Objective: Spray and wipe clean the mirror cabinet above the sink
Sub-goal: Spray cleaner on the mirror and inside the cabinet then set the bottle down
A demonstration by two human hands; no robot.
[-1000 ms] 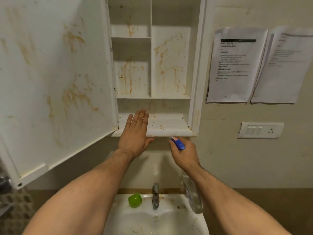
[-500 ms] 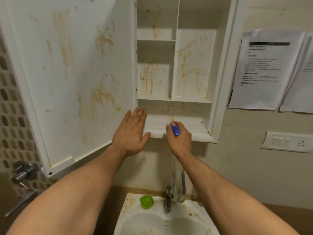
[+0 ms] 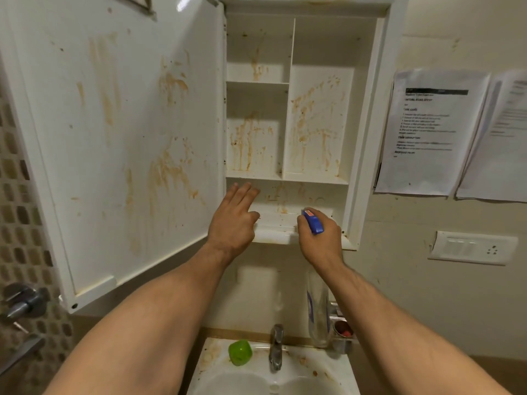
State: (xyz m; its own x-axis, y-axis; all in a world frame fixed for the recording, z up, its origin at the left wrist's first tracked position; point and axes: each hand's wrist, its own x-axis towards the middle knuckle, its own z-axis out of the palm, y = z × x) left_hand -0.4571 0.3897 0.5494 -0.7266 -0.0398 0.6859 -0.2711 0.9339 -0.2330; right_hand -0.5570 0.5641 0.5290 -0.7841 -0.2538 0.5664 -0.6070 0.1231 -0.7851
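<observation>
Home bathroom, stained wall cabinet (image 3: 313,124) above washbasin (image 3: 336,374), tap (image 3: 276,350), tiled wall (image 3: 17,195)

Our right hand (image 3: 320,243) grips a spray bottle (image 3: 317,309) at the stained cabinet's (image 3: 368,138) bottom shelf. Our left hand (image 3: 232,223), fingers straight, lies beside it. Below us: sink (image 3: 336,374), tap (image 3: 276,352), green cup (image 3: 240,352).

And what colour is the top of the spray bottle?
The spray bottle's top is blue with a red patch, in the head view.

No wording could be read. The printed sheet (image 3: 430,132) on the wall (image 3: 422,303) carried a black bar over bold headings and short lines (all too blurred to make out); the second sheet (image 3: 504,143) beside it showed faint print, and the spray bottle (image 3: 318,323) a blurred blue mark.
</observation>
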